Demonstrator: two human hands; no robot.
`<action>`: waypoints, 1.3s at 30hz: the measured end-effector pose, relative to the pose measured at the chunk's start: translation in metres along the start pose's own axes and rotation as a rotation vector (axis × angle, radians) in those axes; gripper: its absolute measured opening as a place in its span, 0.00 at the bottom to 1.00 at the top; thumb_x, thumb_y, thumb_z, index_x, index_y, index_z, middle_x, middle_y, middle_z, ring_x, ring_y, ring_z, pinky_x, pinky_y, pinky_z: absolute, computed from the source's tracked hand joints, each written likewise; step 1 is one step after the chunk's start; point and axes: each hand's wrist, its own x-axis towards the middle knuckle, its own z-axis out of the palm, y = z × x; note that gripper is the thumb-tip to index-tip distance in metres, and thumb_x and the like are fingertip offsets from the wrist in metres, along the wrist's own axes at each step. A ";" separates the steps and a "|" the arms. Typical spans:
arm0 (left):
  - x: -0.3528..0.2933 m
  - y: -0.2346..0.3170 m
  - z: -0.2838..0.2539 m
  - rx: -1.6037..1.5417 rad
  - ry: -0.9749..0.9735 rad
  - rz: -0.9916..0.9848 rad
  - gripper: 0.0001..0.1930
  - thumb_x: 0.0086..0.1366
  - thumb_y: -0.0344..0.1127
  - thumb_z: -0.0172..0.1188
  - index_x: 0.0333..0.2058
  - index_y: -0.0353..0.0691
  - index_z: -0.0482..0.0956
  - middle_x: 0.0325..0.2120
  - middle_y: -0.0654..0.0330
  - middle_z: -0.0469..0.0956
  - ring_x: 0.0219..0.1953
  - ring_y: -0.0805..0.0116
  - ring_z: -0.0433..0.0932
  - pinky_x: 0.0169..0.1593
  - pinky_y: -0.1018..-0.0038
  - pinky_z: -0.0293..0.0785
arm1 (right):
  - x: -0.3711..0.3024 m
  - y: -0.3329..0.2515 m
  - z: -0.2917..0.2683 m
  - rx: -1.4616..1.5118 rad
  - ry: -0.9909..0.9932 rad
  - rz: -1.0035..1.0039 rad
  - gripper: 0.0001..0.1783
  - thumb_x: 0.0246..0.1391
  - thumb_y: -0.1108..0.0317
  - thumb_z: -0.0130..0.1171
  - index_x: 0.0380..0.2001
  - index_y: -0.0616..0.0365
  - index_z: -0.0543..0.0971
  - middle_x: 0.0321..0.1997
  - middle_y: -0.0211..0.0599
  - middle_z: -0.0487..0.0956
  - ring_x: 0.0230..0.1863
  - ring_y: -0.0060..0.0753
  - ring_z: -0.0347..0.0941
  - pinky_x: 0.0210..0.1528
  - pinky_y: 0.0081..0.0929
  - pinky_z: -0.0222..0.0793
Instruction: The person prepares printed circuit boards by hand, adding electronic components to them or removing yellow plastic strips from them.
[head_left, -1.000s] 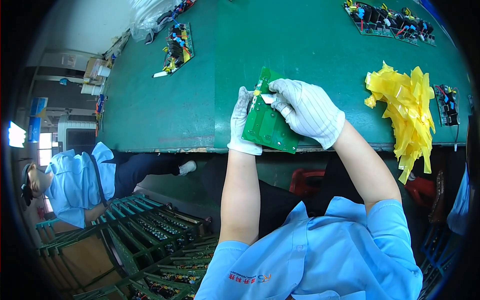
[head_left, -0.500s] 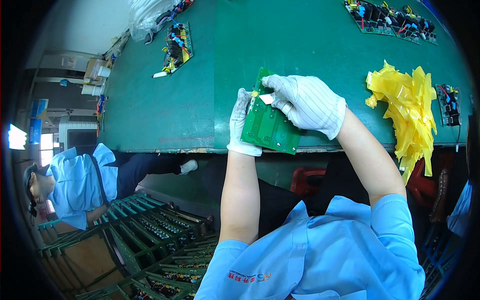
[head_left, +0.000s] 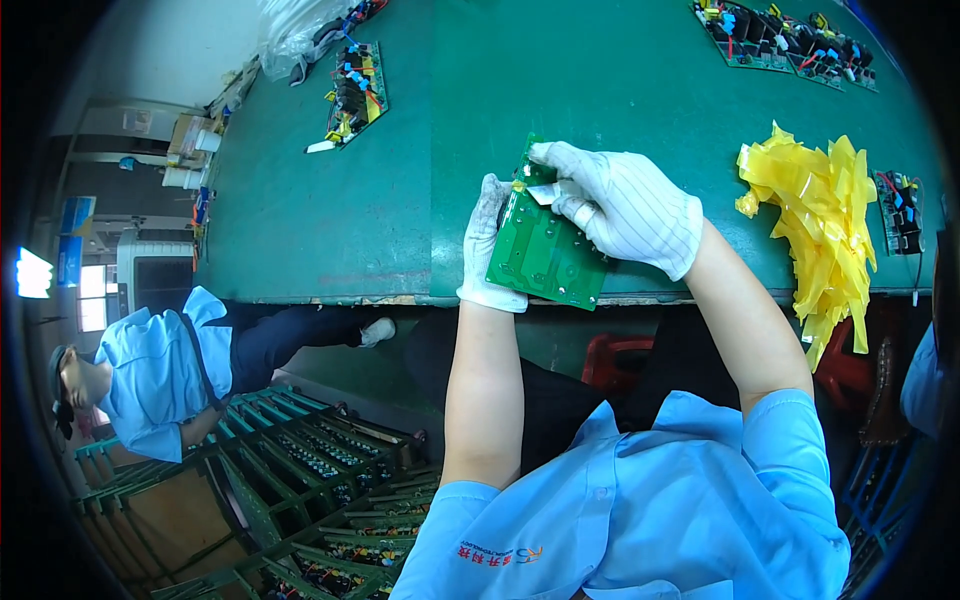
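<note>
A green circuit board (head_left: 545, 260) is held tilted just over the near edge of the table, its solder side facing me. My left hand (head_left: 485, 245), in a white glove, grips the board along its left edge, thumb at the upper left. My right hand (head_left: 630, 205), also gloved, pinches a small white pointed piece (head_left: 543, 194), perhaps a blade or scraper. Its tip lies against the board beside a small yellow patch (head_left: 518, 187) near the left edge. Fingers of the right hand partly cover the board's upper right side.
A heap of yellow film strips (head_left: 815, 220) hangs over the table edge at right, beside a populated board (head_left: 900, 212). More populated boards (head_left: 785, 45) lie far right, another (head_left: 355, 95) far left. Racks of boards (head_left: 330, 470) stand lower left, near a co-worker (head_left: 150, 375). A red stool (head_left: 612, 362) is below.
Both hands and the board appear slightly shifted to the right, along with the things on the table. The white piece stays at the yellow patch; the grip is the same.
</note>
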 end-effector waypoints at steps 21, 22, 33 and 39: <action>-0.002 -0.002 0.008 0.042 0.036 0.012 0.27 0.69 0.59 0.51 0.54 0.41 0.74 0.48 0.50 0.78 0.49 0.54 0.79 0.53 0.52 0.77 | -0.002 0.003 0.000 -0.052 -0.055 0.080 0.16 0.57 0.67 0.57 0.46 0.62 0.74 0.34 0.47 0.81 0.35 0.50 0.79 0.37 0.39 0.75; -0.003 -0.002 0.010 0.052 0.037 -0.001 0.27 0.69 0.59 0.51 0.53 0.41 0.74 0.48 0.50 0.78 0.49 0.54 0.79 0.53 0.52 0.77 | -0.001 0.002 0.000 -0.073 -0.067 0.078 0.15 0.57 0.67 0.57 0.46 0.62 0.74 0.34 0.47 0.81 0.35 0.50 0.79 0.37 0.39 0.75; -0.001 -0.002 0.007 0.037 0.045 0.014 0.27 0.71 0.58 0.49 0.54 0.41 0.74 0.47 0.49 0.78 0.49 0.55 0.79 0.53 0.53 0.77 | -0.004 0.008 0.006 -0.011 0.006 0.033 0.15 0.59 0.65 0.56 0.47 0.57 0.72 0.32 0.46 0.80 0.33 0.51 0.78 0.33 0.43 0.73; -0.001 -0.003 0.009 0.051 0.040 0.009 0.27 0.70 0.58 0.50 0.54 0.41 0.74 0.47 0.50 0.78 0.49 0.55 0.79 0.53 0.54 0.77 | -0.003 0.006 0.007 -0.105 0.000 0.003 0.15 0.58 0.66 0.55 0.47 0.58 0.71 0.32 0.46 0.80 0.33 0.53 0.78 0.33 0.42 0.74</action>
